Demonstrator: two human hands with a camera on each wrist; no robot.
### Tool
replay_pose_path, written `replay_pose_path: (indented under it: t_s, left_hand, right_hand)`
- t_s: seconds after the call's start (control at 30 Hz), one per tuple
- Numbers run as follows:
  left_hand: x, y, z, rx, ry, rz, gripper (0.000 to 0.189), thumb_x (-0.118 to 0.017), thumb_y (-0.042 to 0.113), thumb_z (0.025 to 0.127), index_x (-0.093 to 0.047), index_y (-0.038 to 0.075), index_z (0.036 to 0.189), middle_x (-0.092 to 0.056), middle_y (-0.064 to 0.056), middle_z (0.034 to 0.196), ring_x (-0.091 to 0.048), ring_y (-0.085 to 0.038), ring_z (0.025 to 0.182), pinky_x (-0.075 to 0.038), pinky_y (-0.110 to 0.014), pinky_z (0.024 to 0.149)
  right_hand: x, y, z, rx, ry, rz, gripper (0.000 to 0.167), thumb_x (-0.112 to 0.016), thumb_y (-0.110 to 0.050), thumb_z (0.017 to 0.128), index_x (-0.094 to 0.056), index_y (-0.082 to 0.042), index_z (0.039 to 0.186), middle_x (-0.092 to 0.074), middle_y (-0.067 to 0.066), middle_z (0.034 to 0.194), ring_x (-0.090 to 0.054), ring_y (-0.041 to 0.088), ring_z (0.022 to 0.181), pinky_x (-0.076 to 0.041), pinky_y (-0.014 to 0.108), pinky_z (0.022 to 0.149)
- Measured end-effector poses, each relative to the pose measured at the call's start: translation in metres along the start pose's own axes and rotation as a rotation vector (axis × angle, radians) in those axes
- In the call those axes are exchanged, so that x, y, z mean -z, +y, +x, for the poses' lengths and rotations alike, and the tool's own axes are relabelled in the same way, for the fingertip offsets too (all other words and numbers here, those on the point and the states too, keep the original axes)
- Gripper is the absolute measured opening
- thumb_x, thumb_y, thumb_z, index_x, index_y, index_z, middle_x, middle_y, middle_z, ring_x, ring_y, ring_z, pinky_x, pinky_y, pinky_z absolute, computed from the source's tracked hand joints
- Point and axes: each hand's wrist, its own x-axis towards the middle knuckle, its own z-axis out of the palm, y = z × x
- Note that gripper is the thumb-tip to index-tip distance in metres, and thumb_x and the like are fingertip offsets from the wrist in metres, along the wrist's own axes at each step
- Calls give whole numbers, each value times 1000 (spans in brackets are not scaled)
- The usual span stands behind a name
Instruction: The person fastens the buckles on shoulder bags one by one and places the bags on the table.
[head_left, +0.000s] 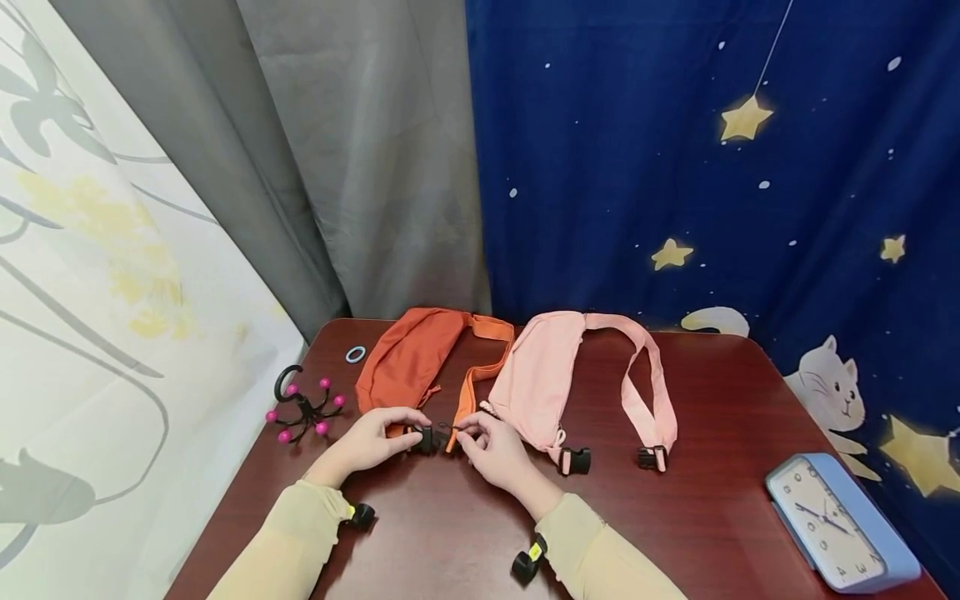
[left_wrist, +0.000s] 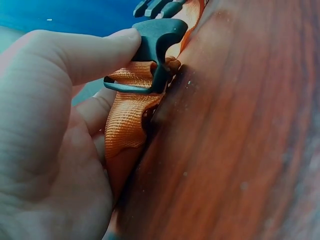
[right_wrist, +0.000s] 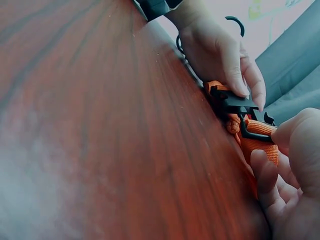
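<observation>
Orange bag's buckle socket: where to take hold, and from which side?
Probably pinch the broad, flat body of the buckle socket, near the orange strap, coming from the person's left. Its mouth faces the prong half on the right, so keep that end clear. The left hand holds it that way, thumb on the flat face.

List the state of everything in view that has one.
Orange fabric waist bag, lying down, unfastened
Its black plastic buckle socket, in the left hand
Its black prong piece, in the right hand, outside the socket
Pink fabric waist bag, lying down, unfastened
Pink bag's black buckle halves, apart
Black rack with pink ball tips, arms spread
Light-blue ring, lying on the table
Blue-framed analogue clock, time unclear
</observation>
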Motion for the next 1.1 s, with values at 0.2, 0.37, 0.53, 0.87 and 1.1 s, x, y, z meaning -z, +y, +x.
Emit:
replay_pose_path:
  t_s: [0.2,0.37,0.53,0.87,1.1]
  left_hand:
    - [0,-2,1,3,4,-2,19,-78,27,104,-79,30,123,-79,4,112,-75,-10,72,-61,-27,78]
    - [-1,-3,2,-10,16,10,19,-80,27,103,-81,28,122,-80,3,117,-73,-8,73,-60,-25,80]
    - [-2,-3,1,-11,43,40,17,-81,29,102,-81,31,120,-80,7,118,-72,-6,90,-56,-25,90]
    - [-5,-2,1,-4,65,81,18,-83,29,100,-81,37,116,-80,14,119,-70,-6,112,-53,-29,102]
    - [-6,-2,2,-7,67,73,19,-84,25,100,-81,37,115,-80,15,118,-70,-5,112,-54,-30,103]
  right_hand:
    - [-2,-1,0,14,3,-99,11,-74,-23,106,-77,-18,115,-81,-1,97,-60,-3,66,-53,19,65]
    - [-5,-4,0,7,-9,-121,13,-73,-26,106,-78,-20,117,-81,-4,98,-63,-3,69,-53,19,67]
    - [-7,-5,0,-31,-31,-26,14,-73,-21,107,-77,-16,119,-82,1,95,-75,6,72,-60,22,65]
    - [-10,-7,0,-45,-39,88,12,-72,-10,106,-75,-8,117,-81,9,101,-79,10,78,-65,23,69]
    - [-11,-8,0,-52,-25,59,11,-74,-11,105,-77,-10,115,-83,7,94,-80,10,78,-64,21,70]
